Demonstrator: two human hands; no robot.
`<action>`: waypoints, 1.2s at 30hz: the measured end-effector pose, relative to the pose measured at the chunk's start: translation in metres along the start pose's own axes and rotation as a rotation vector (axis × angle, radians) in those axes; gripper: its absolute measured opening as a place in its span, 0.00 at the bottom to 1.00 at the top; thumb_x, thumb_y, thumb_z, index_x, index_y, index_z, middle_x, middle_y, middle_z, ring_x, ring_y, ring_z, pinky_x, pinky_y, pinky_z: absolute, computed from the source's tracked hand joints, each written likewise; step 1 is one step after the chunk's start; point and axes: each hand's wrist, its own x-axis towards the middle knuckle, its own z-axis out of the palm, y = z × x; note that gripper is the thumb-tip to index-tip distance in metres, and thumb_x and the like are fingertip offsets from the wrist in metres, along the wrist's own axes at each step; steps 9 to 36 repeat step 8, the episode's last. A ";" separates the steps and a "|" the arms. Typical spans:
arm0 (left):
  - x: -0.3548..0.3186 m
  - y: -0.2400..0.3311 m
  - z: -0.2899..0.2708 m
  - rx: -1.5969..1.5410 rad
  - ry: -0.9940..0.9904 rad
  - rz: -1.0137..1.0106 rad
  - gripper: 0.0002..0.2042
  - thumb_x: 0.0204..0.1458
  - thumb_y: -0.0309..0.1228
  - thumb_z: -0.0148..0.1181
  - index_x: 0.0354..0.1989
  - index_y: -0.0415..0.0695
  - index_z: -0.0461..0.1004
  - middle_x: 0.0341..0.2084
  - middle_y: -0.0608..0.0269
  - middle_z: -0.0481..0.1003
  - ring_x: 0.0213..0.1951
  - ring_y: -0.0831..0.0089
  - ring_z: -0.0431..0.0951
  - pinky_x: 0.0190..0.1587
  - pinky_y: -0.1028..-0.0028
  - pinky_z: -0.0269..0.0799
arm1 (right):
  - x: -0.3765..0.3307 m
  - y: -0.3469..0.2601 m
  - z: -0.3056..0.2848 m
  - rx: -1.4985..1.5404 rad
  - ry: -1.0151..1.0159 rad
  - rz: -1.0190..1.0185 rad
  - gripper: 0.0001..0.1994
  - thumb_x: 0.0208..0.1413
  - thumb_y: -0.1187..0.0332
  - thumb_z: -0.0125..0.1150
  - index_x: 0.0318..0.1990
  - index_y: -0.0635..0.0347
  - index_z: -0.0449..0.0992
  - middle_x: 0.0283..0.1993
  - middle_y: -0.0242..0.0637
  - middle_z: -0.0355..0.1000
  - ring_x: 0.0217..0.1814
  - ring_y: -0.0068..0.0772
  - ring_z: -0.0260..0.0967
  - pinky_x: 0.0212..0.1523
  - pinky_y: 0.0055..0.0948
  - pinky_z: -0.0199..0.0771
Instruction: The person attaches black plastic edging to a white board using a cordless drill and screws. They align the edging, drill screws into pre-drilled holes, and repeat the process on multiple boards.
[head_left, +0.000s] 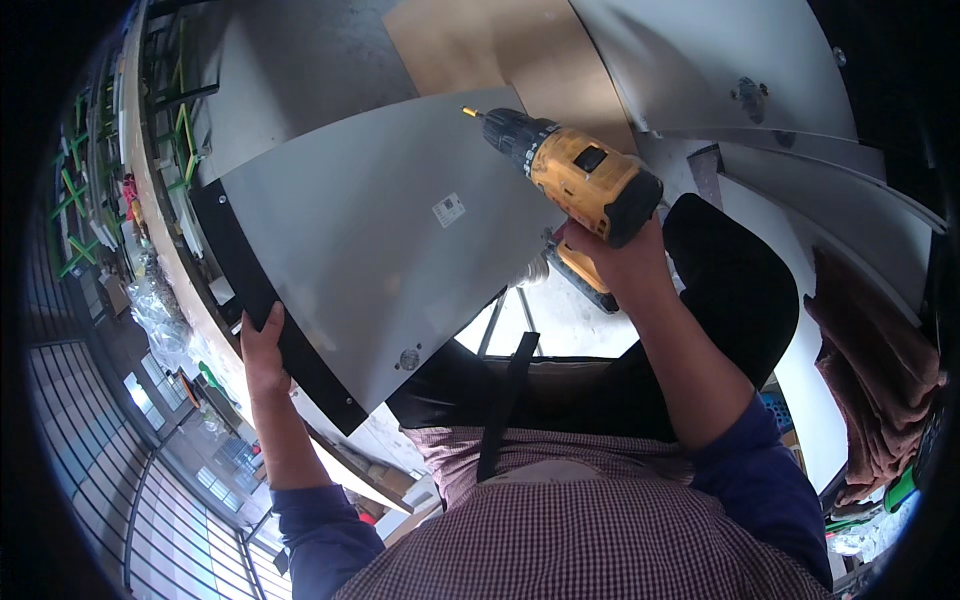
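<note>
My right hand (625, 258) is closed round the handle of a yellow and black cordless drill (580, 175). Its short yellow-tipped bit points to the upper left, above the far part of a grey panel (370, 220). A small white label (449, 210) is stuck on the panel, and a round metal fitting (409, 359) sits near its close corner. Along the panel's left edge runs a black strip (285, 310) with screw heads at both ends. My left hand (264, 350) grips this strip near its middle, the thumb on top and the other fingers hidden underneath.
At the far side lies a brown board (500, 45). More pale panels (720, 60) with metal fittings stand to the right, beside a brown cloth (875, 360). On the left, a long shelf edge (160, 200) holds plastic bags (160, 315) and green-edged parts.
</note>
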 end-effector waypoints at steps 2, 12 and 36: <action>0.000 0.000 -0.001 -0.008 0.012 -0.026 0.22 0.55 0.30 0.60 0.57 0.38 0.64 0.43 0.59 0.74 0.42 0.69 0.76 0.45 0.71 0.73 | -0.004 -0.004 0.001 -0.077 -0.002 -0.047 0.21 0.43 0.74 0.69 0.46 0.67 0.70 0.43 0.42 0.75 0.47 0.35 0.76 0.47 0.31 0.76; -0.002 0.000 0.001 -0.006 0.027 -0.027 0.23 0.55 0.31 0.61 0.58 0.39 0.63 0.45 0.58 0.74 0.43 0.68 0.76 0.46 0.71 0.74 | -0.010 -0.013 0.001 -0.129 -0.055 -0.084 0.23 0.45 0.73 0.69 0.50 0.64 0.71 0.46 0.43 0.76 0.49 0.34 0.76 0.48 0.32 0.75; -0.002 0.000 0.001 -0.006 0.027 -0.027 0.23 0.55 0.31 0.61 0.58 0.39 0.63 0.45 0.58 0.74 0.43 0.68 0.76 0.46 0.71 0.74 | -0.010 -0.013 0.001 -0.129 -0.055 -0.084 0.23 0.45 0.73 0.69 0.50 0.64 0.71 0.46 0.43 0.76 0.49 0.34 0.76 0.48 0.32 0.75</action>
